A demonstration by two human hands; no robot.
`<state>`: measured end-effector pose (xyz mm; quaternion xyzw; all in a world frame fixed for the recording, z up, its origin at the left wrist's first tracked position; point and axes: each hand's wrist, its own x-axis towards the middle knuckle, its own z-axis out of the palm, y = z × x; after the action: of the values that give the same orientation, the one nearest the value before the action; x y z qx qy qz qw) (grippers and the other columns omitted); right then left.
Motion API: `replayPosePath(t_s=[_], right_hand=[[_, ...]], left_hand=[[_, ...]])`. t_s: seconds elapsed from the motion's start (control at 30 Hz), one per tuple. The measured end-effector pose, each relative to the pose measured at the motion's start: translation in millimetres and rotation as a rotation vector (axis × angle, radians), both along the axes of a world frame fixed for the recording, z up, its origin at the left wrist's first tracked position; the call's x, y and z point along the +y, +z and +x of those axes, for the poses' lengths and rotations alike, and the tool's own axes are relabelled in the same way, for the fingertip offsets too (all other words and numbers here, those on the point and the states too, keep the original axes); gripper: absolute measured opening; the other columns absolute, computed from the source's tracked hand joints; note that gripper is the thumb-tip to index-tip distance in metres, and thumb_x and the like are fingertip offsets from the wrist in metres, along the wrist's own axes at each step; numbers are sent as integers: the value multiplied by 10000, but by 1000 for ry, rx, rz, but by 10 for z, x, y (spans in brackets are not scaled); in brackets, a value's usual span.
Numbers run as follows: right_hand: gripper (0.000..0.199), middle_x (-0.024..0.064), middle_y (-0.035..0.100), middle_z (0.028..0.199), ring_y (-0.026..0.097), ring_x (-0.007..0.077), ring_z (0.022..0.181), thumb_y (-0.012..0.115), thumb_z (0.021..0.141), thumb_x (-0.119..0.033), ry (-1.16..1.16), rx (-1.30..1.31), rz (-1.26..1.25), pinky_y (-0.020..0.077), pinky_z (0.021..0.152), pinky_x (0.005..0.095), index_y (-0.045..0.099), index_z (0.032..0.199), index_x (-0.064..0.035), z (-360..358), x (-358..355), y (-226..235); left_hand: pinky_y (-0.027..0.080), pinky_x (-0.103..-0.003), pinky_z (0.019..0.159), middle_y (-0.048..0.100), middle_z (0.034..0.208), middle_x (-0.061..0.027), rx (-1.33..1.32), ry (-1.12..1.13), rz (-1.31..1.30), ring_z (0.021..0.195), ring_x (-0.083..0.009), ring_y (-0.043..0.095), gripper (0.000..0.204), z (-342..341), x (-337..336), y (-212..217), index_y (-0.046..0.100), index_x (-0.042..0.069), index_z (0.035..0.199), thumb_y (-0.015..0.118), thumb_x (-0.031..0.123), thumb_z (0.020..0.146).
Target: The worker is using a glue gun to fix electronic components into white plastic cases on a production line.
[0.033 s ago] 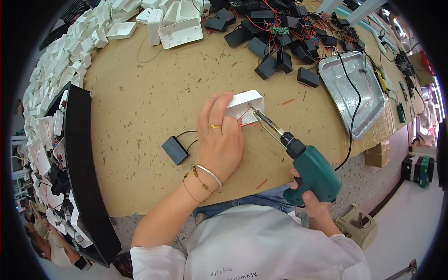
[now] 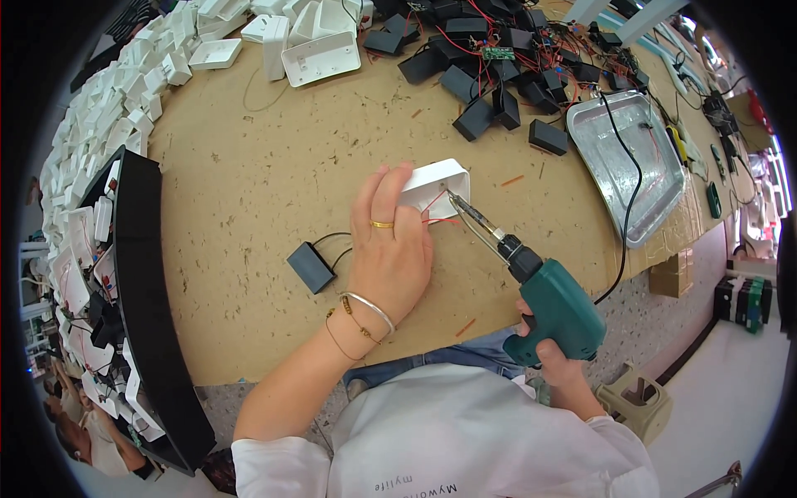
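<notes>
My left hand (image 2: 388, 249) is closed around the left end of a white plastic case (image 2: 436, 174), tilted so that its hollow side faces right. In my right hand (image 2: 558, 361) is a green soldering gun (image 2: 564, 314), its trigger partly hidden under my fingers. The metal tip of the gun reaches into the case, close to its inner wall; whether it touches cannot be made out. Thin red wires (image 2: 442, 221) come out beside my left fingers. A small black box (image 2: 311, 268) lies left of my wrist, its black leads running under my hand.
White cases (image 2: 322, 60) are heaped at the back left, black boxes with red wires (image 2: 477, 83) at the back right. A metal tray (image 2: 635, 217) sits at the right, crossed by a black cord (image 2: 633, 158). A black bin (image 2: 141, 274) of white parts stands left.
</notes>
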<state>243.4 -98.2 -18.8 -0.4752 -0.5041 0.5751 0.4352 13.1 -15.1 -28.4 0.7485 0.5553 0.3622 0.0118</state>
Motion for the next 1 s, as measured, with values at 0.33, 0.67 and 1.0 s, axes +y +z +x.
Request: replayPosePath(t_s=[0.33, 0.67, 1.0], right_hand=[[587, 130, 572, 1057, 553, 144, 760, 642, 788, -398, 2, -51, -2, 469, 641, 273, 504, 1133, 56, -78, 26, 54], [592, 127, 567, 1063, 556, 144, 758, 645, 785, -397, -19, -42, -53, 474, 635, 279, 494, 1143, 51, -132, 27, 77], [575, 118, 570, 1066, 544, 133, 759, 638, 792, -377, -22, -94, -126, 465, 644, 276, 493, 1168, 32, -179, 42, 124]], left_hand=[[338, -456, 966, 387, 1257, -202, -9, -6, -7, 1167, -408, 366, 201, 0, -9, 8, 377, -2, 796, 557, -66, 735], [338, -447, 970, 391, 1258, -203, 21, 18, -12, 1166, -396, 370, 184, 6, -6, 14, 380, -11, 785, 555, -50, 746], [341, -455, 968, 388, 1260, -203, 29, 22, -20, 1166, -399, 370, 185, 0, -1, 2, 378, -7, 786, 551, -51, 739]])
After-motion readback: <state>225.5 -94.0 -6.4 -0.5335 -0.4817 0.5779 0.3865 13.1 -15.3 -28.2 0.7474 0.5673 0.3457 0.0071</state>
